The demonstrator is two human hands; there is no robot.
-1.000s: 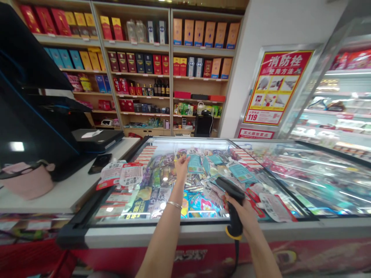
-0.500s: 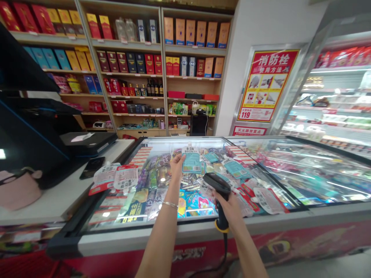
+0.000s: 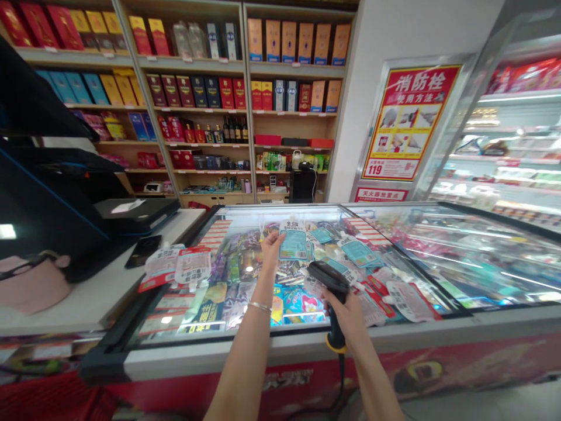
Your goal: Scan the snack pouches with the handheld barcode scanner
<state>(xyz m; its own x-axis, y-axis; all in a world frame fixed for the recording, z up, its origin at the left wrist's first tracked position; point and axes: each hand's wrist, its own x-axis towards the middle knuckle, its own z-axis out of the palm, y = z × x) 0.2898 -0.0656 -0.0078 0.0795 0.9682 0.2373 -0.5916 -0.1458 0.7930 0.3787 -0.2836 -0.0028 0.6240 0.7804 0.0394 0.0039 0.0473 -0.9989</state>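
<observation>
My left hand (image 3: pixel 272 248) is closed on the left edge of a blue and white pouch (image 3: pixel 293 244), held up over the freezer's glass top with a barcode at its lower right corner. In my right hand (image 3: pixel 348 313) is a black barcode scanner (image 3: pixel 329 278) with a yellow ring at the bottom of its handle and a cable hanging down. Its head points toward the pouch. More blue pouches (image 3: pixel 359 252) lie on the glass beyond the scanner. Red and white pouches (image 3: pixel 409 299) are spread to the right, and others (image 3: pixel 193 266) at the left edge.
The chest freezer (image 3: pixel 188 358) holds packaged goods under glass. On the left counter are a phone (image 3: pixel 143 251), a pink bag (image 3: pixel 33 283) and a black checkout machine (image 3: pixel 131 219). Shelves of boxes (image 3: pixel 197 93) stand behind, and a lit display cooler (image 3: pixel 517 152) is at the right.
The view has shifted slightly. Both hands keep their hold, and the pouch and scanner stay in nearly the same place.
</observation>
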